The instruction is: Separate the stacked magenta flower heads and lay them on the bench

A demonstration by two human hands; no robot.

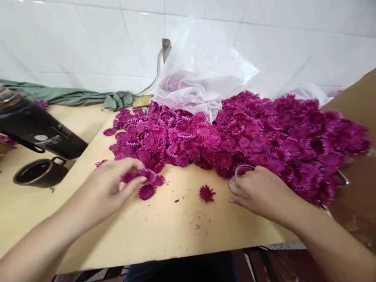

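Observation:
A large heap of magenta artificial flower heads (249,137) spreads across the back of the table. At the heap's left front, my left hand (117,182) is closed on some magenta flower heads (149,176), with thumb and fingers pinching them. One more flower head (147,192) lies just below those fingertips. My right hand (258,188) grips a small clear plastic cup (236,186) at the heap's front edge; what the cup contains, I cannot make out. Between the two hands a single flower head (207,194) rests on the tabletop (188,231).
A clear plastic bag (202,74) stands behind the heap against the white tiled wall (96,39). At left are a tilted black bottle (44,125) and a dark mug (41,174). Green cloth (67,96) lies along the wall. Brown cardboard (355,188) borders the right side.

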